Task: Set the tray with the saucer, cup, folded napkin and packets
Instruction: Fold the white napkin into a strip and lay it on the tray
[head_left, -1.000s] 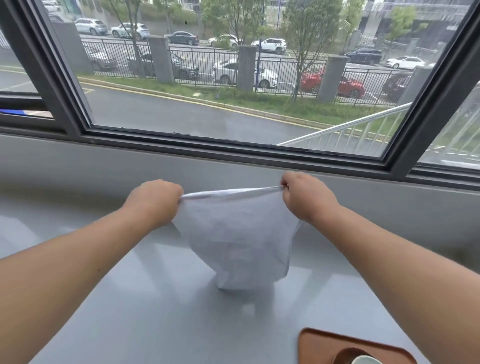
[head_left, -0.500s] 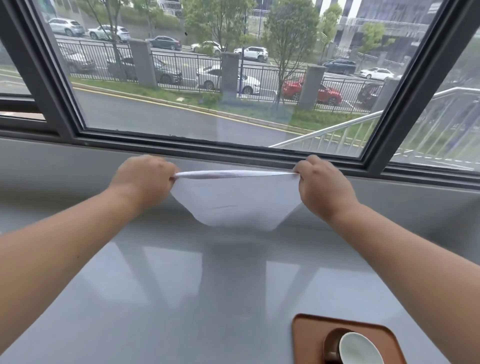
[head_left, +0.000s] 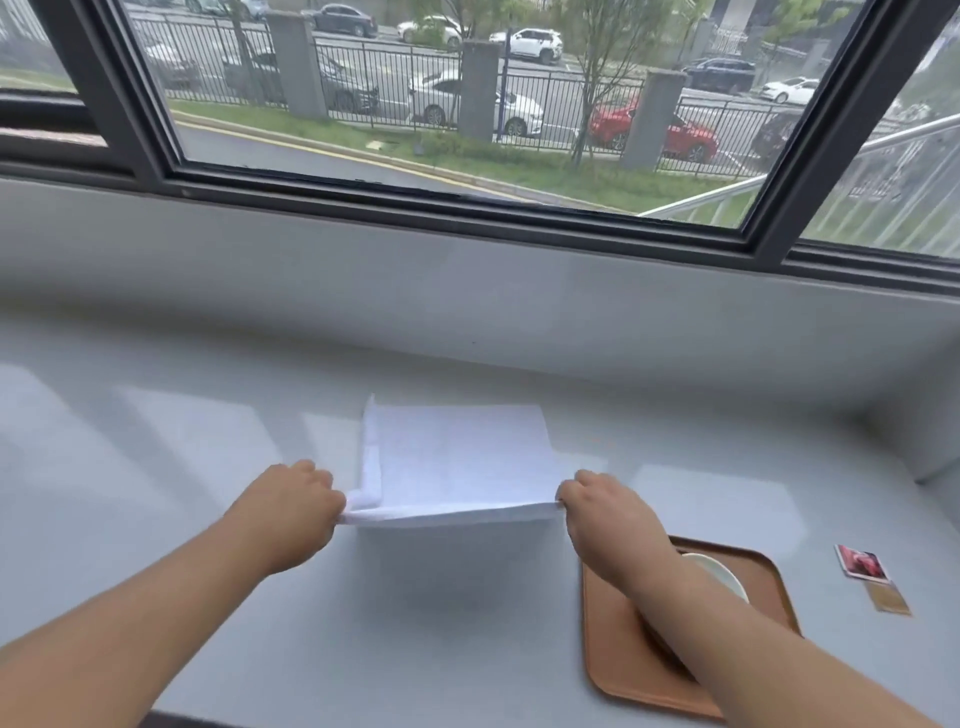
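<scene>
A white napkin (head_left: 457, 457) lies spread over the pale counter, its near edge lifted. My left hand (head_left: 291, 506) pinches the near left corner and my right hand (head_left: 605, 512) pinches the near right corner. To the right sits a brown tray (head_left: 613, 649), with a white cup (head_left: 719, 574) showing behind my right forearm; the saucer under it is hidden. Two packets lie right of the tray: a red one (head_left: 862, 561) and a tan one (head_left: 887, 597).
The grey counter (head_left: 156, 467) runs up to a low wall under a dark-framed window (head_left: 467, 202). The counter's front edge is near the bottom of the view.
Both hands brought the napkin down from the air and toward me; it now lies mostly flat on the counter. The view tilted down, revealing the tray, cup and packets.
</scene>
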